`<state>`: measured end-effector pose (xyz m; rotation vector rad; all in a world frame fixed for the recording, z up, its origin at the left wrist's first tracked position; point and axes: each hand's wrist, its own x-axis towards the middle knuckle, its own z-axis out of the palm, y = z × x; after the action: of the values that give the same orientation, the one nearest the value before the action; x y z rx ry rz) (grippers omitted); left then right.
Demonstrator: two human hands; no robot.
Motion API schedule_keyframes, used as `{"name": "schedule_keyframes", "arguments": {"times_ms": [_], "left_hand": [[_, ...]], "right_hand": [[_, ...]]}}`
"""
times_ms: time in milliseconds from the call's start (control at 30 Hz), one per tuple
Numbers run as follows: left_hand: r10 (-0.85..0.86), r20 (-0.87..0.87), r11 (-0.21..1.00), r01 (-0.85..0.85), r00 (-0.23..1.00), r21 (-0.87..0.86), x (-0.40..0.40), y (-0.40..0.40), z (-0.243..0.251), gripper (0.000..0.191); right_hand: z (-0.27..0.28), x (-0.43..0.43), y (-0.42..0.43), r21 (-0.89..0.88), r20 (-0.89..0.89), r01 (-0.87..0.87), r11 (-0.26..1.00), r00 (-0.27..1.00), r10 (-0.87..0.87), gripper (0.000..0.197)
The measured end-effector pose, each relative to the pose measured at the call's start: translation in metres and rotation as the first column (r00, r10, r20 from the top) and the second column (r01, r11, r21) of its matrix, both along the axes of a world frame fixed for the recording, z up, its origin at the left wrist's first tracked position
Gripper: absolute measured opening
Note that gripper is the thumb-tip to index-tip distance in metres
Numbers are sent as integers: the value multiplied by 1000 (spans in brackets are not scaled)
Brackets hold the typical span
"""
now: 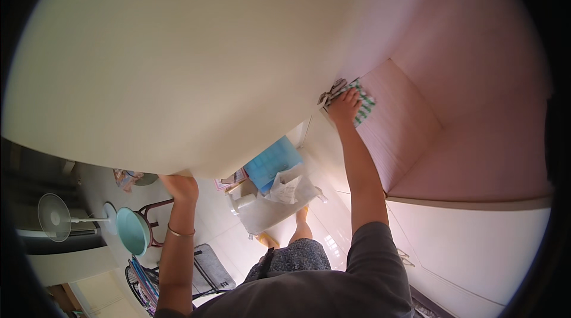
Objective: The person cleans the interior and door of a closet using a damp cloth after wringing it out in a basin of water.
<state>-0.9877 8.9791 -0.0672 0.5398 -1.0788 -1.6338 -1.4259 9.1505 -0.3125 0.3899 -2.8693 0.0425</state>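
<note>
A green-and-white checked cloth (366, 103) lies under my right hand (347, 106), whose fingers press it at the front corner of an open cabinet's bottom panel (397, 126). Right beside the cloth is a metal door hinge (332, 91). The large cream cabinet door (200, 72) swings wide across the upper left of the view. My left hand (180, 185) is at the door's lower edge, with its fingers hidden behind the panel. A bangle circles that wrist.
Below the door stands a low table (263, 215) bearing a blue plastic folder (274, 162) and a white plastic bag (285, 184). To the left are a teal basin (133, 231), a pedestal fan (55, 217) and a grey folding chair (214, 269). White cabinet fronts (473, 242) run along the right.
</note>
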Motion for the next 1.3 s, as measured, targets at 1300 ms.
{"name": "schedule_keyframes", "arguments": {"times_ms": [1300], "left_hand": [[206,209,974,-180,956,-140,39,-35,-8,46]], "right_hand": [[79,-185,69,-337,73,-110,935,987,143,40]]}}
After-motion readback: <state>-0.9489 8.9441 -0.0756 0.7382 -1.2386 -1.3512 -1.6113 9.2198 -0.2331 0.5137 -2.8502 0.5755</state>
